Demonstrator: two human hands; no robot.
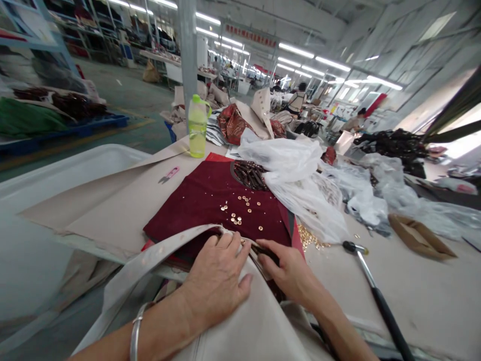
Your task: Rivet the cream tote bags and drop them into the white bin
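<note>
Beige cloth point(259, 321) overhangs the near edge of the bench point(417, 286), its long band slanting up from lower left, right hand point(287, 263) pinching its edge, left hand point(218, 271) palm-down, grip unclear, nearer the gold buttons point(239, 220) just beyond on maroon cloth point(203, 195).

A lime-green bottle point(197, 131) stands in front of a grey pillar point(188, 50), with green fabric point(30, 120) on a blue pallet point(99, 128).

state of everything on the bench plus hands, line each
left hand, resting on beige cloth
right hand, at that cloth's edge, grip unclear
maroon cloth, spread out
gold buttons, loose, scattered
thread snips, lying, blades apart
water bottle, upright, lid on
hammer, lying down
plastic bag, crumpled
</note>
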